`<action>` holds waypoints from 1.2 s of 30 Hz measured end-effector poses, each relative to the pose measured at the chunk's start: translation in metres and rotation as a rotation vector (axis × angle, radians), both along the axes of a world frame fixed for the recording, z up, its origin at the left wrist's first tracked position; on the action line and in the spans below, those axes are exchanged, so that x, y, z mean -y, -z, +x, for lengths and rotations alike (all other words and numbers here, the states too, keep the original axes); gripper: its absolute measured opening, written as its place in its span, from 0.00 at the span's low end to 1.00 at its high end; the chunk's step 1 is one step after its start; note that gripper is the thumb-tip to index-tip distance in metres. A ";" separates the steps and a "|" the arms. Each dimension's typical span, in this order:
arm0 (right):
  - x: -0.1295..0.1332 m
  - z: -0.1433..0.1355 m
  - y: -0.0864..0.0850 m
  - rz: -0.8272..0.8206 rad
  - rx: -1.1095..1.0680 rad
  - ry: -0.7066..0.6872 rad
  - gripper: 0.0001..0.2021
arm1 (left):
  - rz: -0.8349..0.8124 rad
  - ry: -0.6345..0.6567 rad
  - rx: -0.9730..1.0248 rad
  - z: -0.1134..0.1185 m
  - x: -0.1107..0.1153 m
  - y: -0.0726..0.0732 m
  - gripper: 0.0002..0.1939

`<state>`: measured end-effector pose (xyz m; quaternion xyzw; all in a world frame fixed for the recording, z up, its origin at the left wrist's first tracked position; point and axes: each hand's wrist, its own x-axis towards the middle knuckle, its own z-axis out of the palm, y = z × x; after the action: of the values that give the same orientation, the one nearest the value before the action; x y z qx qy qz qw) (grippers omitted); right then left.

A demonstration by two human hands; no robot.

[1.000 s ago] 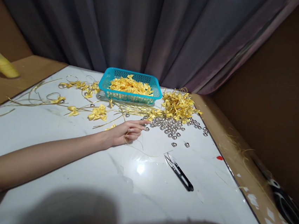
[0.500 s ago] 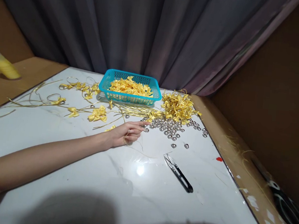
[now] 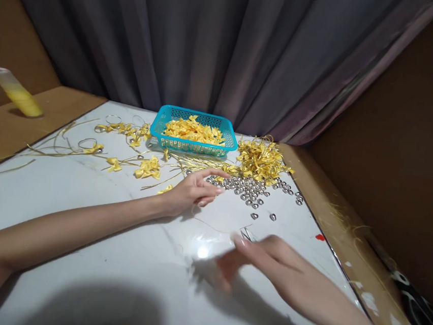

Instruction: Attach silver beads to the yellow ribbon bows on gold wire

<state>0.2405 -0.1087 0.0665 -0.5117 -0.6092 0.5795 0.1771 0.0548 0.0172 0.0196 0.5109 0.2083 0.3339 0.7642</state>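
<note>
My left hand (image 3: 192, 195) is over the middle of the white marbled board (image 3: 115, 255), index finger stretched toward a yellow ribbon bow (image 3: 232, 169) and the silver beads (image 3: 250, 189). Its other fingers bend loosely, and nothing shows gripped in them. A thin thread (image 3: 210, 224) lies on the board just below this hand. At the lower right my right hand (image 3: 268, 262) is blurred, thumb and fingers apart. It covers most of the thread snips (image 3: 247, 233); only their blade tips show.
A blue basket (image 3: 195, 143) of yellow bows stands at the back. Right of it is a pile of bows with gold ties (image 3: 260, 159). Loose bows (image 3: 147, 167) and gold cords lie left. Spools of yellow ribbon (image 3: 25, 100) stand far left; black-handled scissors (image 3: 417, 304) are far right.
My right hand has come in from the lower right, over the snips. My left hand has shifted slightly right, its fingers spread more. The view has moved slightly.
</note>
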 end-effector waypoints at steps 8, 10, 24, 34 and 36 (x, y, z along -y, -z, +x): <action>-0.061 -0.055 0.026 -0.585 -0.950 0.486 0.14 | 1.259 0.070 -0.167 -0.010 0.035 -0.015 0.15; -0.064 -0.051 0.019 -0.538 -0.933 0.611 0.11 | 1.589 0.064 -0.208 -0.015 0.038 -0.005 0.17; -0.075 0.001 -0.003 -0.407 -0.808 0.922 0.16 | 1.891 -0.076 -0.431 -0.040 0.046 0.010 0.14; -0.081 0.019 -0.003 -0.270 -0.728 0.851 0.04 | 1.893 -0.115 -0.421 -0.055 0.061 0.008 0.12; -0.079 0.020 -0.004 -0.229 -0.620 0.792 0.09 | 1.824 -0.221 -0.485 -0.067 0.054 0.002 0.13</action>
<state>0.2603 -0.0301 0.0709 -0.5234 -0.2201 0.6553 0.4983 -0.0126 -0.0369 0.0176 0.9436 0.0674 0.3229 -0.0292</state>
